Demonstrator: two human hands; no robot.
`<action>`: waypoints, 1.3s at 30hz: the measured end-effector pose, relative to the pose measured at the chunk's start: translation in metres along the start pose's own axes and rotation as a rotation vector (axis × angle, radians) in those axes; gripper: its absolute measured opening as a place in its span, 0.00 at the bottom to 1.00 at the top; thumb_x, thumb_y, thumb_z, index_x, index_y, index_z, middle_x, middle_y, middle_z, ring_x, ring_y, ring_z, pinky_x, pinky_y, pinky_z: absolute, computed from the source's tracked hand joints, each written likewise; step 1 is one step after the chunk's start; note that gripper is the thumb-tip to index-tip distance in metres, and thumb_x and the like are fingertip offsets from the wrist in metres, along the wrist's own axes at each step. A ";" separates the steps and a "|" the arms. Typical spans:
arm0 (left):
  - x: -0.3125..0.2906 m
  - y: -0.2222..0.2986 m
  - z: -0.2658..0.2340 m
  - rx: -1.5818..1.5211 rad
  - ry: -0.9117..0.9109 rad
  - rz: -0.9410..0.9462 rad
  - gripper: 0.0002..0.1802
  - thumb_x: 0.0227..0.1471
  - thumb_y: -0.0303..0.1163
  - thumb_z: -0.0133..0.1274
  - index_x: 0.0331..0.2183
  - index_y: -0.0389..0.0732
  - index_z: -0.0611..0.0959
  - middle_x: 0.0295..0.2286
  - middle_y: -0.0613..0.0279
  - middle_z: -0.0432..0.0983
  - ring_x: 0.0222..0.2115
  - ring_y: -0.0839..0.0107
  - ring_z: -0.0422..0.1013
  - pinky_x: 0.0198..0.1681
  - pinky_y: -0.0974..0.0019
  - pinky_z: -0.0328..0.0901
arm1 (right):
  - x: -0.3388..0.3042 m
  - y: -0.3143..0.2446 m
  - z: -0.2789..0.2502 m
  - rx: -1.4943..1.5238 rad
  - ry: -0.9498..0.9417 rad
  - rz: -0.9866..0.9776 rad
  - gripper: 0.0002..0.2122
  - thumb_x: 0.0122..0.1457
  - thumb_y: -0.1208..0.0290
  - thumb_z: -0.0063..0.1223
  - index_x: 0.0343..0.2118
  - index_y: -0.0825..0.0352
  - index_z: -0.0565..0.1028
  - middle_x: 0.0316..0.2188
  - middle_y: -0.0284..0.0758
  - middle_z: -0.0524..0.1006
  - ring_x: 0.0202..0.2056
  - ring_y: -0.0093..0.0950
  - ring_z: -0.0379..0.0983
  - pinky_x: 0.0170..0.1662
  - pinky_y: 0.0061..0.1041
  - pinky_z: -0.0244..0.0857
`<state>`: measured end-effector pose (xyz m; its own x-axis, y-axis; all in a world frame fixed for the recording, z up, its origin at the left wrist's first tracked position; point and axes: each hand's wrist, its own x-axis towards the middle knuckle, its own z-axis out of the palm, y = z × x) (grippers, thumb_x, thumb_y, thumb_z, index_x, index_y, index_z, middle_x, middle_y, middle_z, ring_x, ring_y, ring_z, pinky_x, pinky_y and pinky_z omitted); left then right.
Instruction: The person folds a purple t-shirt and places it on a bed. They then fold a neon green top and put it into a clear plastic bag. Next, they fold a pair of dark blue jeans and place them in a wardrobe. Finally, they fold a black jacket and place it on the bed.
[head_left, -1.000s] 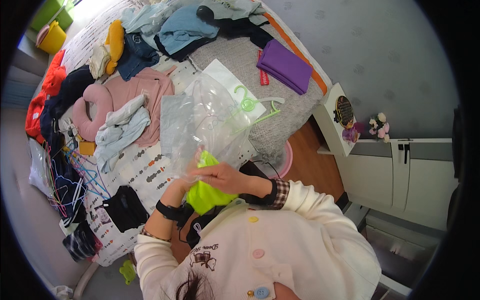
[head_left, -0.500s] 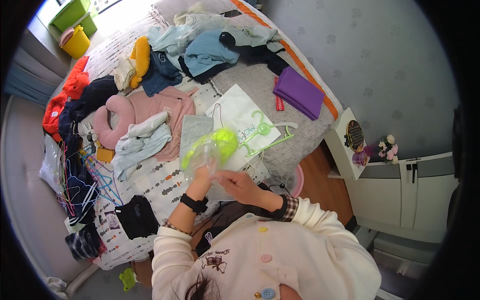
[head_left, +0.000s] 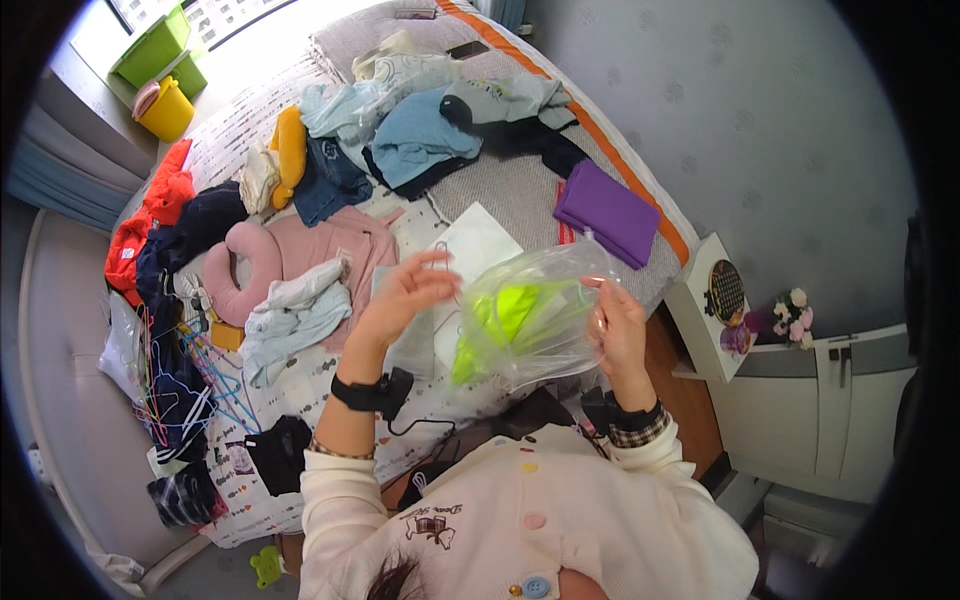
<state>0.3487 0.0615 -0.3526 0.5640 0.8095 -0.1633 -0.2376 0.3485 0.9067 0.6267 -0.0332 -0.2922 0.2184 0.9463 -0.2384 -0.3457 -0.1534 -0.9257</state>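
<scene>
A clear plastic bag [head_left: 555, 345] with a bright yellow-green item [head_left: 505, 315] inside hangs from my right hand [head_left: 620, 325], whose fingers pinch its edge. What the item is, I cannot make out through the plastic. To the bag's left, my left hand [head_left: 408, 292] is raised with its fingers apart and nothing in them. Beneath it on the bed lies a grey-blue cloth [head_left: 410, 345]. A white paper bag [head_left: 482, 238] lies beyond the plastic bag, which covers part of it. The green hanger is hidden.
Clothes cover much of the bed, among them a pink garment [head_left: 345, 245] and a blue one [head_left: 425, 135]. A pink neck pillow [head_left: 225, 280] and tangled hangers [head_left: 185, 370] lie at left. A folded purple cloth [head_left: 608, 210] is at right, near a white side table [head_left: 690, 320].
My hands have separated: the left has come away from the bag and opened, while the right has moved right, carrying the bag with the yellow-green item over the hanger's spot.
</scene>
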 end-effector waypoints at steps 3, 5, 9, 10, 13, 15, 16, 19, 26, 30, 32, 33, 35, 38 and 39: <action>0.078 -0.004 -0.017 0.171 0.378 -0.015 0.40 0.46 0.33 0.60 0.57 0.38 0.59 0.48 0.45 0.66 0.47 0.62 0.66 0.51 0.59 0.60 | 0.031 -0.007 -0.018 -0.083 0.030 -0.047 0.13 0.64 0.65 0.39 0.41 0.68 0.74 0.11 0.19 0.57 0.12 0.09 0.48 0.15 0.12 0.41; 0.135 -0.005 -0.028 0.463 0.525 -0.021 0.45 0.41 0.37 0.63 0.57 0.38 0.58 0.50 0.41 0.62 0.49 0.58 0.64 0.52 0.58 0.59 | 0.059 -0.003 -0.031 -0.169 0.041 -0.078 0.14 0.64 0.64 0.40 0.43 0.69 0.73 0.12 0.20 0.58 0.13 0.09 0.50 0.16 0.12 0.43; 0.259 0.004 -0.047 1.170 0.713 0.279 0.55 0.32 0.45 0.67 0.57 0.38 0.56 0.52 0.39 0.58 0.54 0.48 0.55 0.55 0.51 0.53 | 0.117 0.002 -0.066 -0.205 0.035 -0.072 0.15 0.64 0.64 0.40 0.43 0.69 0.73 0.11 0.21 0.59 0.13 0.10 0.51 0.17 0.13 0.44; 0.291 0.006 -0.047 1.329 0.740 0.296 0.57 0.30 0.47 0.68 0.57 0.39 0.56 0.53 0.38 0.56 0.56 0.45 0.51 0.57 0.49 0.48 | 0.131 0.002 -0.076 -0.235 0.032 -0.075 0.14 0.64 0.64 0.40 0.43 0.69 0.74 0.11 0.21 0.59 0.13 0.10 0.51 0.17 0.14 0.44; 0.385 0.012 -0.036 1.650 0.703 0.226 0.60 0.28 0.52 0.67 0.59 0.44 0.54 0.55 0.39 0.52 0.59 0.43 0.44 0.58 0.41 0.40 | 0.161 0.003 -0.103 -0.290 0.001 -0.051 0.14 0.64 0.66 0.40 0.43 0.69 0.74 0.11 0.21 0.59 0.13 0.10 0.51 0.17 0.14 0.45; 0.438 0.014 -0.027 1.836 0.625 0.175 0.61 0.28 0.55 0.66 0.59 0.45 0.52 0.56 0.41 0.51 0.60 0.45 0.43 0.58 0.40 0.40 | 0.175 0.006 -0.121 -0.295 -0.019 -0.029 0.13 0.64 0.67 0.40 0.42 0.70 0.74 0.11 0.21 0.59 0.13 0.10 0.50 0.17 0.14 0.45; 0.460 0.016 -0.025 1.851 0.653 0.118 0.61 0.28 0.55 0.66 0.60 0.47 0.52 0.57 0.41 0.51 0.60 0.46 0.43 0.58 0.39 0.40 | 0.181 0.008 -0.129 -0.287 -0.022 -0.023 0.13 0.64 0.67 0.41 0.42 0.70 0.74 0.11 0.21 0.59 0.13 0.10 0.50 0.17 0.14 0.45; 0.508 0.009 -0.030 1.803 0.709 -0.050 0.61 0.28 0.54 0.66 0.60 0.49 0.51 0.57 0.41 0.50 0.60 0.48 0.44 0.57 0.37 0.39 | 0.193 0.013 -0.152 -0.227 0.019 -0.007 0.12 0.64 0.68 0.41 0.41 0.69 0.74 0.11 0.21 0.59 0.13 0.10 0.50 0.17 0.14 0.45; 0.508 -0.040 -0.058 1.618 0.670 -0.224 0.36 0.31 0.43 0.62 0.46 0.41 0.74 0.35 0.53 0.77 0.37 0.59 0.73 0.49 0.47 0.56 | 0.200 0.023 -0.167 -0.199 0.165 0.038 0.12 0.64 0.67 0.40 0.39 0.68 0.75 0.11 0.21 0.58 0.13 0.10 0.50 0.16 0.14 0.44; 0.426 0.011 -0.036 0.731 0.610 0.170 0.18 0.34 0.31 0.58 0.33 0.36 0.81 0.26 0.61 0.78 0.26 0.66 0.73 0.35 0.68 0.66 | 0.194 0.020 -0.156 -0.200 0.143 -0.004 0.12 0.64 0.68 0.40 0.40 0.68 0.74 0.11 0.20 0.58 0.13 0.09 0.50 0.16 0.13 0.44; 0.350 0.060 -0.010 0.637 0.478 0.322 0.18 0.34 0.25 0.57 0.35 0.32 0.79 0.33 0.65 0.76 0.33 0.70 0.71 0.41 0.69 0.65 | 0.190 0.016 -0.149 -0.197 0.146 -0.044 0.11 0.64 0.69 0.39 0.40 0.68 0.74 0.10 0.20 0.59 0.12 0.09 0.50 0.16 0.12 0.44; 0.312 0.084 0.006 0.928 0.460 0.503 0.19 0.30 0.25 0.60 0.33 0.33 0.81 0.39 0.56 0.73 0.37 0.71 0.69 0.44 0.71 0.61 | 0.188 0.014 -0.144 -0.184 0.167 -0.018 0.11 0.64 0.69 0.39 0.41 0.67 0.74 0.11 0.20 0.58 0.13 0.09 0.50 0.16 0.12 0.44; 0.241 0.128 0.039 1.199 0.365 0.625 0.23 0.34 0.29 0.60 0.37 0.33 0.79 0.48 0.56 0.68 0.43 0.70 0.69 0.46 0.70 0.61 | 0.181 0.012 -0.131 -0.136 0.202 0.023 0.12 0.64 0.69 0.40 0.43 0.67 0.73 0.12 0.20 0.57 0.13 0.09 0.50 0.16 0.13 0.44; 0.161 0.134 0.095 0.936 0.447 0.409 0.32 0.44 0.35 0.53 0.51 0.33 0.68 0.54 0.50 0.61 0.42 0.63 0.69 0.45 0.68 0.62 | 0.171 0.022 -0.094 -0.043 0.179 -0.056 0.13 0.64 0.67 0.39 0.46 0.66 0.72 0.13 0.17 0.57 0.13 0.08 0.49 0.16 0.11 0.42; 0.143 0.119 0.114 0.439 0.480 0.317 0.37 0.45 0.39 0.53 0.55 0.34 0.64 0.56 0.49 0.57 0.51 0.60 0.62 0.51 0.64 0.57 | 0.163 0.028 -0.081 -0.001 0.102 -0.044 0.13 0.64 0.68 0.39 0.47 0.66 0.72 0.15 0.19 0.62 0.15 0.09 0.55 0.18 0.12 0.49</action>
<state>0.4911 0.1653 -0.2241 0.0874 0.9935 0.0724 0.0639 -0.0781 0.9949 0.7267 0.0936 -0.3808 0.3253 0.9182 -0.2260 -0.3326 -0.1127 -0.9363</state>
